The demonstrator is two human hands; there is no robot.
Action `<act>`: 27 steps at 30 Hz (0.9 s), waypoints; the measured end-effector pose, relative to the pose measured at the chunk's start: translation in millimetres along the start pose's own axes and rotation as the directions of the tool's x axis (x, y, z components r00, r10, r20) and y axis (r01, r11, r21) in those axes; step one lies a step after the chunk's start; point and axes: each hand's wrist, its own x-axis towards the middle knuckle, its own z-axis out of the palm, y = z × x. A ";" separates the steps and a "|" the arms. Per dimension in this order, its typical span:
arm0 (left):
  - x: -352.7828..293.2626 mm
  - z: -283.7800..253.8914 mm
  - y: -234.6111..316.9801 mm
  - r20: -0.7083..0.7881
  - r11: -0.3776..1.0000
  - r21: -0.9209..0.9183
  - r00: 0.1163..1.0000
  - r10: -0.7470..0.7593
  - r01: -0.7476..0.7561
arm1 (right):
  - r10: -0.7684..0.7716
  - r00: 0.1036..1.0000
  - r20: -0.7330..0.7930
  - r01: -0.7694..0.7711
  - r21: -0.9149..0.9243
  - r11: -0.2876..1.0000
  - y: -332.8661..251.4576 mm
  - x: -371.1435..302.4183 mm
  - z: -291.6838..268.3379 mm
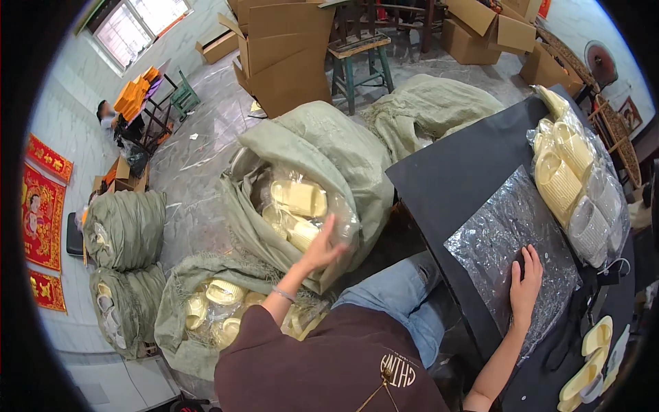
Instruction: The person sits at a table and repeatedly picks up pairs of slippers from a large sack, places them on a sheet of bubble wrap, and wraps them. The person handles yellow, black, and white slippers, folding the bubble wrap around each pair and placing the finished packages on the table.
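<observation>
My left hand (pixel 325 247) reaches into the mouth of a large green woven sack (pixel 353 161), its fingers stretched out and slightly blurred. Right beside its fingers, inside the sack, lie pale yellow slippers (pixel 300 198) in clear plastic; contact is hard to make out. On the black table (pixel 453 158) to my right, a flat clear plastic bag (pixel 491 240) is spread out. Resting on that bag is my right hand (pixel 525 283), fingers extended and thumb apart, gripping nothing.
Bagged yellow and grey slippers (pixel 566 165) are piled on the table's far right, with loose yellow slippers (pixel 590 357) nearer me. Another open sack (pixel 175 336) of slippers stands left. Beyond are cardboard boxes (pixel 288 58), a stool (pixel 358 51) and a person (pixel 106 117).
</observation>
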 end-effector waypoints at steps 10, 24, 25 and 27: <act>21.3 -21.6 -202.0 -0.226 0.440 -0.758 0.439 -0.870 0.482 | -0.022 0.999 -0.037 0.022 0.015 1.000 0.7 -1.3 -2.3; 1.6 -50.0 -166.9 0.064 0.035 -0.992 0.742 -0.668 0.117 | -0.037 0.998 -0.051 0.039 0.044 0.998 1.9 -0.9 0.0; -1.7 -57.4 -156.8 -0.047 0.149 -0.987 0.764 -0.643 0.064 | -0.042 0.998 -0.056 0.044 0.036 0.998 3.9 -1.3 0.1; -8.6 -91.6 -129.9 -0.159 0.265 -0.964 0.753 -0.639 0.022 | -0.058 0.996 -0.067 0.060 0.040 0.997 5.5 -1.7 2.3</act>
